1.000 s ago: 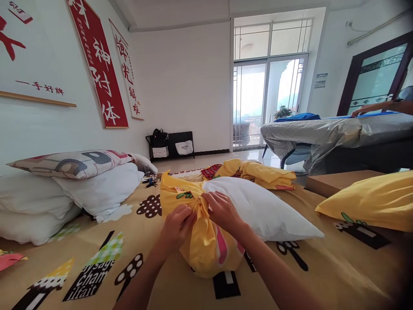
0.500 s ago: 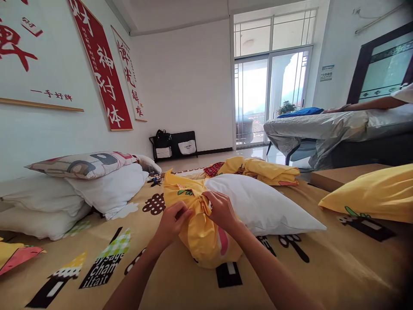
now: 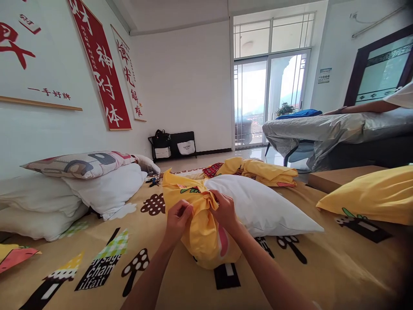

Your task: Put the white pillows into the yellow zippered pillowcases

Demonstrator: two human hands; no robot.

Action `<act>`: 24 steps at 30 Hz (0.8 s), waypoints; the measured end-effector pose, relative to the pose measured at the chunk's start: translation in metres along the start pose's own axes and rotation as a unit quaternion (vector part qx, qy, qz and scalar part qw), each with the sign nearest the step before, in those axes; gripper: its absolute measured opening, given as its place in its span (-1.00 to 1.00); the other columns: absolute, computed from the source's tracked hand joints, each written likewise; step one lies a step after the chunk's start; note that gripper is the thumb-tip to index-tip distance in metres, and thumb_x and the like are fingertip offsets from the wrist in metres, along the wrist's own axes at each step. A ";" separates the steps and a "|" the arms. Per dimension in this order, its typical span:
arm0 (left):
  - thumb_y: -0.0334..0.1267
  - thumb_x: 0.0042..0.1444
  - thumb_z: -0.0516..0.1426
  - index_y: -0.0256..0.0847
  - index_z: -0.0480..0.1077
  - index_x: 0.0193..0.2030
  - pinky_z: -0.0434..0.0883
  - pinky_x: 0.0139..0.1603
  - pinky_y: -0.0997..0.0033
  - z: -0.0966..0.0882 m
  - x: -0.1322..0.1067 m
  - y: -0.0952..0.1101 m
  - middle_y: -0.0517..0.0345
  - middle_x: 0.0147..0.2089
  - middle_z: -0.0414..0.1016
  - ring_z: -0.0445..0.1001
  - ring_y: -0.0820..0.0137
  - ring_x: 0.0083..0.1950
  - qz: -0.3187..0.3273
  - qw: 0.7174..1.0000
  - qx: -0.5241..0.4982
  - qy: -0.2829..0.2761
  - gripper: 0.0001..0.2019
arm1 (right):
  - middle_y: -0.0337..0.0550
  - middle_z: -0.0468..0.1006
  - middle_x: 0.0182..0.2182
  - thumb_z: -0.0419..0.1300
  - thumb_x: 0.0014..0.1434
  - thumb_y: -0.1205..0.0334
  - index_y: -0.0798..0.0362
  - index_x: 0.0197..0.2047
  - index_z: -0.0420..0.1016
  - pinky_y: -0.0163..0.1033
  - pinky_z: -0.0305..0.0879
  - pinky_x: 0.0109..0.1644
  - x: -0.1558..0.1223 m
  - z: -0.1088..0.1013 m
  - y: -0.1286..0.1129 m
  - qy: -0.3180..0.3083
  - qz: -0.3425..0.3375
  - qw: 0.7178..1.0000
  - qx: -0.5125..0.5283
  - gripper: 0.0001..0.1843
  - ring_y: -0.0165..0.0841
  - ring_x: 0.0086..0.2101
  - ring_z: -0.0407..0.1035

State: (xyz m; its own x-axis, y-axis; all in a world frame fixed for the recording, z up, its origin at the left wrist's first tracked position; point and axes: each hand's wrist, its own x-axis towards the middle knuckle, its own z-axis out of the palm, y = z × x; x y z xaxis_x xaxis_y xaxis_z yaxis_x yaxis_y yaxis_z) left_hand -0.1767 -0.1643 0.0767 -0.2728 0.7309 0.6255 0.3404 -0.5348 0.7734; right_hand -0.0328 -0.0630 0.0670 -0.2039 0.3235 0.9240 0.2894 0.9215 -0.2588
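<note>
A yellow printed pillowcase (image 3: 203, 243) lies bunched in front of me, partly around the left end of a white pillow (image 3: 258, 204). The pillow's right part is bare and rests on the patterned bedspread (image 3: 167, 288). My right hand (image 3: 224, 211) is closed on the gathered cloth near the pillow's end. Just to the left, my left hand (image 3: 179, 217) pinches the same pillowcase between thumb and fingers. The pillow corner beneath the gathered cloth is hidden.
White pillows (image 3: 106, 187) are piled at the left under a patterned cushion (image 3: 87, 163). Folded yellow cloth (image 3: 267, 172) lies behind. A yellow-covered pillow (image 3: 371, 196) and a cardboard box (image 3: 342, 177) sit right. Another person's arm (image 3: 361, 106) rests on a plastic-covered table (image 3: 322, 127).
My left hand has shifted slightly right along the pillowcase, and my right hand has turned a little at the gathered cloth. The pillow has stayed nearly in place.
</note>
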 end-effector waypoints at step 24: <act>-0.18 0.24 0.04 -0.20 0.19 -0.54 0.20 -0.43 0.46 -0.029 -0.043 0.006 0.20 -0.52 0.21 0.20 0.46 -0.45 0.112 0.970 0.150 -0.158 -0.68 | -0.17 0.55 -0.43 0.03 0.06 0.41 0.04 -0.20 0.40 -0.33 0.24 -0.36 -0.015 0.010 -0.013 -0.015 0.017 0.998 0.055 -0.76 -0.37 -0.44 0.40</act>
State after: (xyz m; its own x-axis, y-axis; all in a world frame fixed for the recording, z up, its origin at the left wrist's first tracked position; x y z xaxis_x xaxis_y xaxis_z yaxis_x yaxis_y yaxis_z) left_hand -0.1893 -0.2112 0.0571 0.1108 0.7295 0.6750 0.6192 -0.5819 0.5272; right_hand -0.0430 -0.0774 0.0537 -0.2244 0.3606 0.9053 0.1925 0.9271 -0.3216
